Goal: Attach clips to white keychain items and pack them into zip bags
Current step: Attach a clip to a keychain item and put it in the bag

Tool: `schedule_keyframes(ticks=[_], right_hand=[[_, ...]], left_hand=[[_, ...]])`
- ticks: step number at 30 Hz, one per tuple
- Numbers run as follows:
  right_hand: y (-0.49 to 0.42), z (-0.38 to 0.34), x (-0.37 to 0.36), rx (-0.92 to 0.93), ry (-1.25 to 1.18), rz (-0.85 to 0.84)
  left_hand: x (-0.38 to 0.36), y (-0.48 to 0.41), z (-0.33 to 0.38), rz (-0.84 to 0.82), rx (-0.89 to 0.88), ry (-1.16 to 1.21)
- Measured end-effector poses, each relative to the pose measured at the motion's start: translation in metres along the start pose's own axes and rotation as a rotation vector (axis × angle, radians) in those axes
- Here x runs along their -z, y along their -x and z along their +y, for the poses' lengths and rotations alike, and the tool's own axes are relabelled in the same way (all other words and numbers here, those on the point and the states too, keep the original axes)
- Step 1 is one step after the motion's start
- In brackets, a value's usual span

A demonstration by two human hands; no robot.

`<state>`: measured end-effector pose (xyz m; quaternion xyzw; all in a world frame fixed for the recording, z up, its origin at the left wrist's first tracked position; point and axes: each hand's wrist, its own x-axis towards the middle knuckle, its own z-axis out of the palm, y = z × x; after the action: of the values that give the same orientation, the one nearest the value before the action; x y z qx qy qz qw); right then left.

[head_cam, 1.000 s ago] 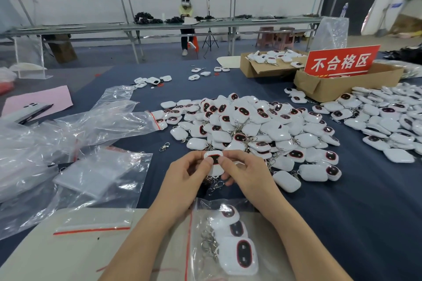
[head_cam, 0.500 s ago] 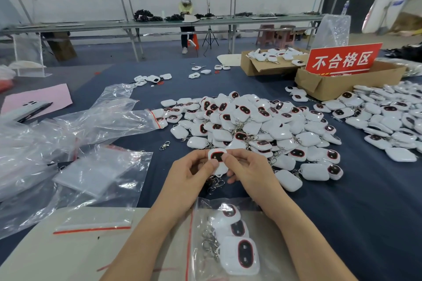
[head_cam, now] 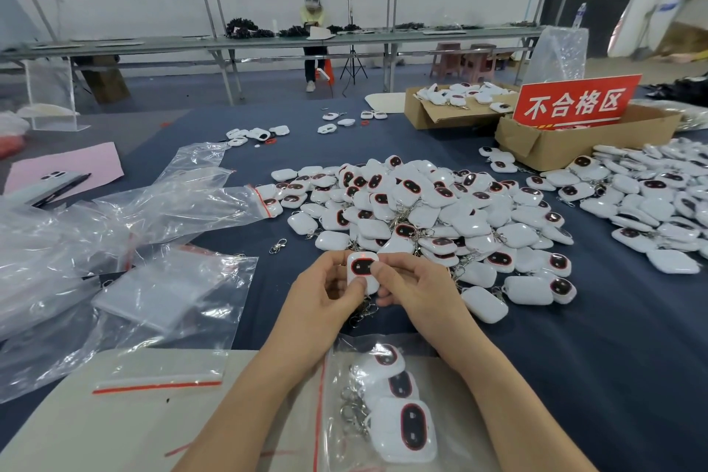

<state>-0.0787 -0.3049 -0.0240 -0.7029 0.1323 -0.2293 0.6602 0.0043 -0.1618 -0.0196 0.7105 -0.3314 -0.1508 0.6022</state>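
White plastic, dark oval face rimmed in red: one keychain (head_cam: 362, 271), held up above the blue cloth (head_cam: 574, 337).

Head view, the only one.
- Left hand (head_cam: 325, 295) pinches the keychain's left side, thumb on its lower front.
- Right hand (head_cam: 413, 291) pinches the right side, fingers curled behind.
- I judge that gripping from both sides steadies the body while the metal clip (head_cam: 364, 312) hangs below my fingers. I cannot tell whether it is fully seated.
- Zip bag (head_cam: 337, 364) lies between my forearms, just nearer than the hands. It holds three keychains with their rings, and sits close, I judge, so the drop-in is short.
- Pile of keychains (head_cam: 421, 211) sits just beyond the hands, in easy reach.
- A spare clip (head_cam: 277, 245) lies loose on the cloth, left of the pile.
- Empty zip bags (head_cam: 172, 291) are stacked to my left, ready for the next batch.
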Motion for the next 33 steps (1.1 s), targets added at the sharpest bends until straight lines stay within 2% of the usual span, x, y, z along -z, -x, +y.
schedule_keyframes(ticks=[6, 12, 18, 21, 24, 33], right_hand=[[-0.0003, 0.0005, 0.0006, 0.004, -0.026, 0.013], [0.0000, 0.0002, 0.0009, 0.016, -0.105, 0.011], [0.0008, -0.0014, -0.0002, 0.037, -0.098, 0.007], [0.0008, 0.0000, -0.0017, 0.067, -0.020, 0.001], [0.0007, 0.0016, -0.0015, 0.078, 0.006, 0.021], [0.0019, 0.0003, 0.0020, 0.041, -0.086, -0.005]], left_hand=[[-0.0016, 0.0004, 0.0029, 0.025, -0.013, -0.002], [-0.0050, 0.0005, 0.0024, 0.120, -0.025, -0.043], [-0.0014, 0.0073, 0.0073, -0.063, -0.107, -0.027], [-0.0034, 0.0065, 0.0058, -0.017, -0.162, -0.109], [-0.0040, 0.0026, 0.0011, 0.088, -0.099, -0.082], [-0.0041, 0.0020, -0.0007, 0.022, -0.068, -0.085]])
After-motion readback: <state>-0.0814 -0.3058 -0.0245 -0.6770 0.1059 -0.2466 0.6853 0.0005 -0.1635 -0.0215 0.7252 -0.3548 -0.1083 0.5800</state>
